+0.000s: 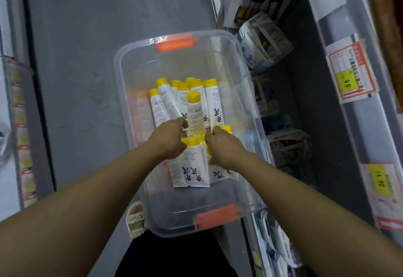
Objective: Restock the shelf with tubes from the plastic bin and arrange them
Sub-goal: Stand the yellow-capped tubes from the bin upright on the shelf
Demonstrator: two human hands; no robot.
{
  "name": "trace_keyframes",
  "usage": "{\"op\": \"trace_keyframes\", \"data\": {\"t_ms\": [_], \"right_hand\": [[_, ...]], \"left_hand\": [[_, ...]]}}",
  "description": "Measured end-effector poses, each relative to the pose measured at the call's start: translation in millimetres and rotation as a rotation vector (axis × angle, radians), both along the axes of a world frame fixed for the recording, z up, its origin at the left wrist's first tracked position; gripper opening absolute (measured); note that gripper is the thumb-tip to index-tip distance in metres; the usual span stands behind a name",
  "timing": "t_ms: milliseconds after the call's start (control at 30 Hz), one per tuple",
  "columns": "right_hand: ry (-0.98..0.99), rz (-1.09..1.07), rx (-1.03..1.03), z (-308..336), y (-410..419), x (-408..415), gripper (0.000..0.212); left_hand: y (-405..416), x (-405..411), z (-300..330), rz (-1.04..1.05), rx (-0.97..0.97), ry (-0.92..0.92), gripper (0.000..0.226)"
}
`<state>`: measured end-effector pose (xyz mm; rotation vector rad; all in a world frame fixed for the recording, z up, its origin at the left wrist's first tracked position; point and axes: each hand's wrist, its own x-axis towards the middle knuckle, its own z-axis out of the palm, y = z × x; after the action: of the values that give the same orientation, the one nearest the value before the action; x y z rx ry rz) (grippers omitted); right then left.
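A clear plastic bin (pixel 139 63) is seen on a grey floor (pixel 87 37) beside a shelf (pixel 357 124) with price tags. White yellow-capped tubes (pixel 212 100) lie inside. Left hand (pixel 172 139) and right hand (pixel 224 146) are curled among the tubes; what each grips cannot be told.

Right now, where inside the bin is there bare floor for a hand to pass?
Bare bottom shows at the plastic bin's far end, below the far orange latch, and in a near strip before the near latch. The middle is crowded with tubes and both hands.
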<state>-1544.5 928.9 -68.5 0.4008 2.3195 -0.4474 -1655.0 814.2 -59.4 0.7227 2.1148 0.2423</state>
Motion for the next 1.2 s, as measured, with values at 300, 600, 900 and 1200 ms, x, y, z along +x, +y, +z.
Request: {"op": "trace_keyframes", "data": {"t_ms": [300,600,900,1200], "right_hand": [[0.139,-0.046,0.006,29.1,37.6,-13.3,0.045],[0.155,-0.072,0.023,49.8,44.8,-11.4,0.045],[0.236,-0.209,0.177,130.1,53.7,-14.2,0.047],[0.448,-1.329,-0.536,227.5,55.4,-24.3,0.015]], "left_hand": [[24.8,21.5,-54.6,-0.224,-0.074,-0.059,0.057],[17.2,6.0,-50.8,-0.461,-0.266,0.004,0.043],[7.9,-31.4,56.9,-0.291,-0.235,0.092,0.043],[-6.1,-67.5,163.8,0.307,0.025,-0.341,0.023]]}}
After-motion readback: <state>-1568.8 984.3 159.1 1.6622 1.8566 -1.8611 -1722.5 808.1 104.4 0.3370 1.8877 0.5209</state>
